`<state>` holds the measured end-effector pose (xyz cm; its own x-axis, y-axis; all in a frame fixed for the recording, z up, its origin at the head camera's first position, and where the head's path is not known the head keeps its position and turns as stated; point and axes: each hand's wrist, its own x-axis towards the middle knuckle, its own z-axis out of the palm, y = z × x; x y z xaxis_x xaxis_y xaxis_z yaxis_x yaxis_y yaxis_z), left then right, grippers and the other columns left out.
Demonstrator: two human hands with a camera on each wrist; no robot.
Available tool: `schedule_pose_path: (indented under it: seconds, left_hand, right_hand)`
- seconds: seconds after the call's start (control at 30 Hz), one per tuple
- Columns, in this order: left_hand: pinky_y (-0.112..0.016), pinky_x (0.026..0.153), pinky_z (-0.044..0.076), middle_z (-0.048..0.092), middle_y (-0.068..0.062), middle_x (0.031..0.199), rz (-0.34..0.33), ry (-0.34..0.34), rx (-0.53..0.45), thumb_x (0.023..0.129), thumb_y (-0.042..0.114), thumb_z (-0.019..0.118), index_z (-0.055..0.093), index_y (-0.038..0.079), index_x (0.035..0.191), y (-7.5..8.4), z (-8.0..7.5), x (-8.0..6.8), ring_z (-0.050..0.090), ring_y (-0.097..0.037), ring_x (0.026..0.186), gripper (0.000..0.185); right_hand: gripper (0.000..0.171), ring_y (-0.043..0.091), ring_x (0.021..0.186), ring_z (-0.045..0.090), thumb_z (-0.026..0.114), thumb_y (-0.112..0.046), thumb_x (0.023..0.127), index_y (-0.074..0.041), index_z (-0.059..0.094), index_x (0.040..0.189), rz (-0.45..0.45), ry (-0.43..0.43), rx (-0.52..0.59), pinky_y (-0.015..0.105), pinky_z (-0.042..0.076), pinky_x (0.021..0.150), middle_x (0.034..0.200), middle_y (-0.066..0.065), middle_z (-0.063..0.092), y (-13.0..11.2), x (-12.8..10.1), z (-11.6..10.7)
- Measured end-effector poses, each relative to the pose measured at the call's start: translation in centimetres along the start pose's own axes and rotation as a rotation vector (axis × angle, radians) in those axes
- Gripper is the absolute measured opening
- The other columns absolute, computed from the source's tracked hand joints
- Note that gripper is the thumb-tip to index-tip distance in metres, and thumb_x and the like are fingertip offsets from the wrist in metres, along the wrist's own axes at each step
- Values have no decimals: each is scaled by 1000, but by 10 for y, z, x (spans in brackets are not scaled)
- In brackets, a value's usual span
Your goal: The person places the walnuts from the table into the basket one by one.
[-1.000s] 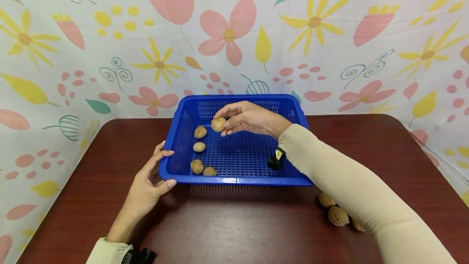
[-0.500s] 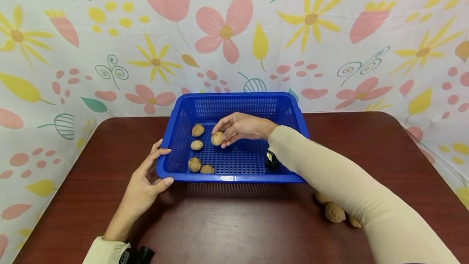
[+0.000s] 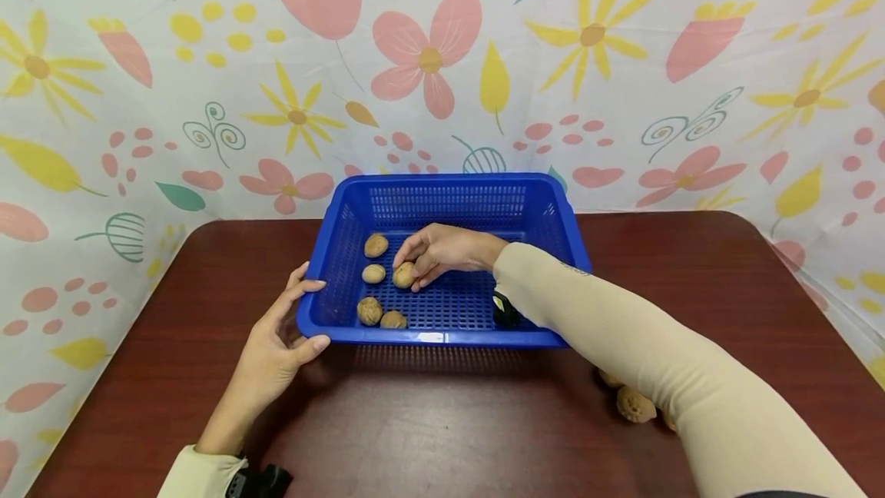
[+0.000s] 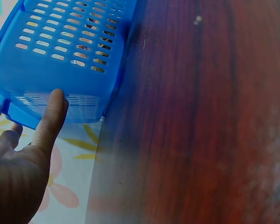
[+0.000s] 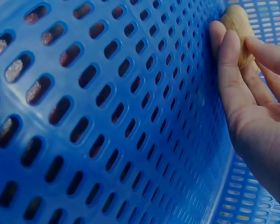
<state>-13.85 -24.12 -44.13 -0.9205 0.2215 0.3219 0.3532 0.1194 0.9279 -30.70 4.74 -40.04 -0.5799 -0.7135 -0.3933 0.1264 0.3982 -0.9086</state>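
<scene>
A blue plastic basket with slotted walls stands on the table. My left hand grips its left end, thumb at the front corner and fingers over the rim; the left wrist view shows a finger against the outer wall. Inside the basket, my right hand pinches a walnut between thumb and fingers, low at the slotted floor. In the right wrist view that walnut sits at the fingertips. Left of it lie more walnuts: one at the back, a paler one, and two by the front wall.
Several walnuts lie on the dark red-brown table at the front right, partly hidden by my right sleeve. A flower-patterned cloth hangs behind the table. Black wrist cameras are on both wrists.
My right hand has lowered the walnut toward the basket floor, nearer the front and slightly left, beside the pale walnut. My left hand keeps its grip on the basket.
</scene>
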Motion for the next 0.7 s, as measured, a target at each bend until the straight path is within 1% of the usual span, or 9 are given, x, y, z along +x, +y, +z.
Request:
schedule_pose_path:
  seconds: [0.1, 0.2, 0.47, 0.6, 0.7]
  left_hand:
    - [-20, 89, 57, 21, -7, 174, 4, -2, -6, 90, -14, 70, 48, -4, 146, 1, 0, 1, 59, -7, 128, 61]
    - [-20, 89, 58, 22, -6, 173, 6, -2, -4, 90, -14, 70, 48, -4, 146, 1, 0, 1, 59, -8, 127, 62]
    - [-20, 88, 57, 23, -5, 173, 11, 0, -4, 89, -15, 70, 48, -4, 146, 1, -1, 1, 59, -8, 127, 63]
    - [-20, 88, 57, 23, -5, 173, 19, -3, -20, 88, -16, 70, 48, -4, 146, 1, 0, 1, 59, -8, 128, 63]
    - [-20, 88, 57, 24, -5, 173, 21, -7, -17, 88, -16, 70, 48, -4, 146, 0, 0, 1, 59, -8, 128, 63]
  right_hand:
    - [32, 26, 97, 76, 57, 7, 101, 2, 66, 132, -3, 19, -29, 40, 61, 93, 155, 19, 53, -1, 0, -1]
    - [32, 25, 96, 76, 57, 7, 101, -1, 68, 131, 3, 29, -49, 38, 61, 90, 159, 18, 49, -2, 0, -3]
    - [35, 24, 96, 77, 59, 5, 101, -3, 67, 133, 5, 16, -65, 36, 61, 86, 161, 15, 48, -4, -1, -3]
    - [36, 25, 96, 76, 60, 5, 100, -3, 67, 135, 5, 16, -70, 38, 61, 88, 155, 14, 55, -6, -3, -4]
    - [39, 26, 97, 76, 60, 5, 100, -2, 64, 138, 6, 36, -76, 42, 61, 91, 150, 13, 59, -10, -7, -8]
